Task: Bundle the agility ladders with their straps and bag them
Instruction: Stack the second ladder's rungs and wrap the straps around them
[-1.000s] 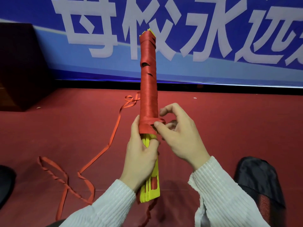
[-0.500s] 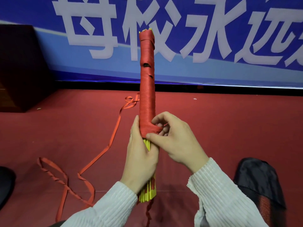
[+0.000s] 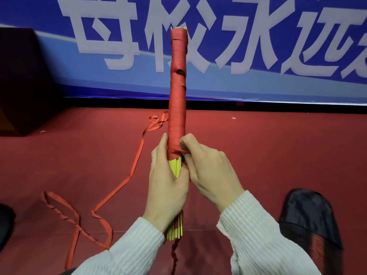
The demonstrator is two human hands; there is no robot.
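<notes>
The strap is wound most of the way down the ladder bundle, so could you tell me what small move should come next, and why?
Probably another turn lower down: the right hand pinches the red strap at the wrap's lower edge, the left hand grips the bundle, and yellow rungs show bare below.

Yellow rungs (image 3: 175, 167) under red strap (image 3: 177, 100) — red carpet (image 3: 258, 147), blue banner (image 3: 297, 26) (white lettering) — ribbed white sleeves (image 3: 264, 241)

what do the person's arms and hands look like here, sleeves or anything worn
Both arms wear long sleeves of pale, off-white ribbed knit with raised cords running around the arm. The left sleeve and right sleeve both end at the wrist. The left hand and right hand are bare: no gloves, rings or watch visible.
</notes>
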